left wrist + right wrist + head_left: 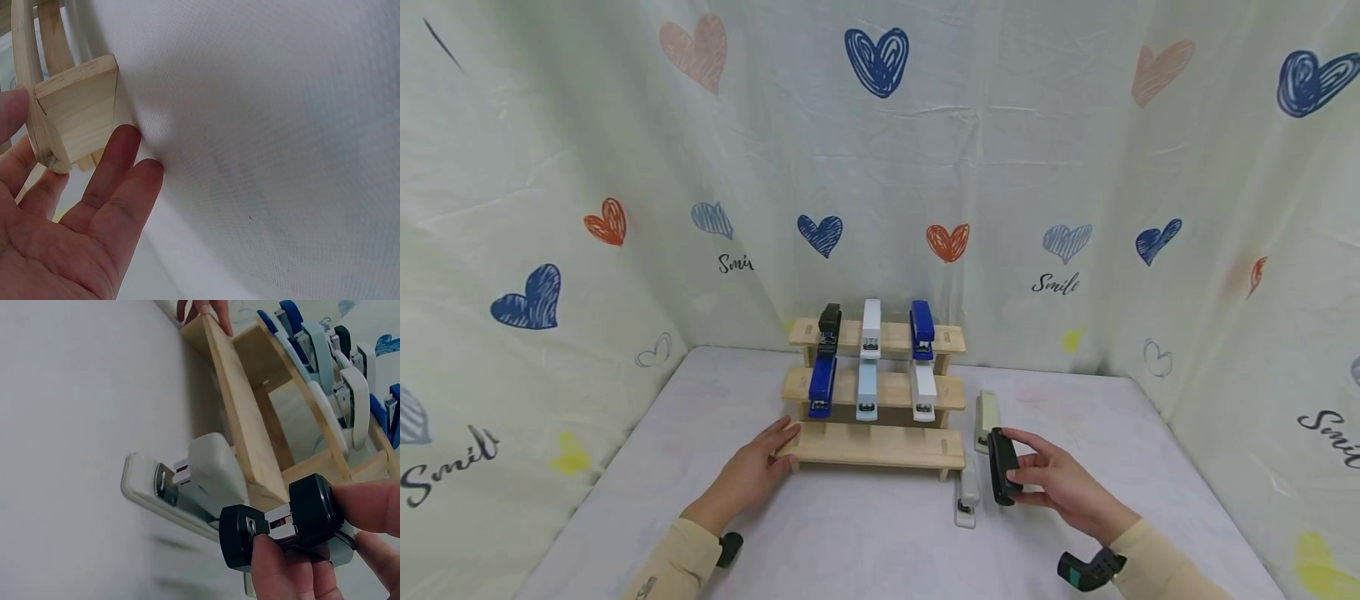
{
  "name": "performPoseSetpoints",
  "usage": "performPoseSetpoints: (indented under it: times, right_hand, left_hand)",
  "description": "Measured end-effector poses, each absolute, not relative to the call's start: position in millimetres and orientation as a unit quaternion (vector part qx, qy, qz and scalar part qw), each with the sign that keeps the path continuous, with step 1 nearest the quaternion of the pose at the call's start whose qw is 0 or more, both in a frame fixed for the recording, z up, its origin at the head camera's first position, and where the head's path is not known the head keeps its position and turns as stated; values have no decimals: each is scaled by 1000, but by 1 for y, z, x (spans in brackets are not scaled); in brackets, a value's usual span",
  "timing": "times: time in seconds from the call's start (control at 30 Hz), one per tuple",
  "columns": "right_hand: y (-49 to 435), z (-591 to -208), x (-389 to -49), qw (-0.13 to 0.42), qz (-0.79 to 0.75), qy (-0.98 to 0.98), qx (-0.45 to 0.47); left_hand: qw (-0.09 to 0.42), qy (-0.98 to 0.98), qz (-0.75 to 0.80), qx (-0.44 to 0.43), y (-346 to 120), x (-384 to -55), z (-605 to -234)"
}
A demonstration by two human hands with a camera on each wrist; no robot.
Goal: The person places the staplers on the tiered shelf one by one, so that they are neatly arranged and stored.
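A three-step wooden stand [880,447] rises on the table. My left hand [756,468] holds the left end of its lowest board, thumb at the front edge and fingertips behind; in the left wrist view the last two fingers [125,194] stretch out past the wood. My right hand [1060,483] grips a black stapler [1002,467] between thumb and fingers, right of the stand. Seen from the right wrist, the stapler [284,522] shows its front end. Close beside it are a white stapler [967,493] and a pale cream stapler [987,419].
Black [829,327], white [870,329] and blue [922,327] staplers stand on the top step. The middle step bears blue [822,387], light blue [867,390] and white [923,390] ones. A heart-print curtain [880,167] hangs behind the white-covered table [850,542].
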State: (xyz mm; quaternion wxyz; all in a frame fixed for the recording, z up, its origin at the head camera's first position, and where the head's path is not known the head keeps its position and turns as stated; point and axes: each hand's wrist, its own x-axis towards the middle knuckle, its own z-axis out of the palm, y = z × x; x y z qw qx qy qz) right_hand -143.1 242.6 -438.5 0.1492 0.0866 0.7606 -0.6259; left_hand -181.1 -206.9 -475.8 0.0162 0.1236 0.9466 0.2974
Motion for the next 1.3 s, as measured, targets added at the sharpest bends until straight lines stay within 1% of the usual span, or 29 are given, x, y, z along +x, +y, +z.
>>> performPoseSetpoints:
  times: [0.2,0.37,0.77,1.07,1.3]
  right_hand:
    - [232,-421,-142,158,-631,759,44]
    - [218,-411,-142,177,-636,751,-3]
    - [159,-407,-142,238,-654,712,-94]
    - [95,-417,-147,268,-664,692,-91]
    - [54,-429,-156,261,-683,680,-62]
  left_hand:
    - [16,946,301,123,-208,-181,-476]
    - [14,945,302,123,-207,-181,-476]
    - [11,943,308,129,-209,-180,-476]
    - [3,942,306,135,-210,-182,-479]
    - [-13,940,308,150,-210,-182,-479]
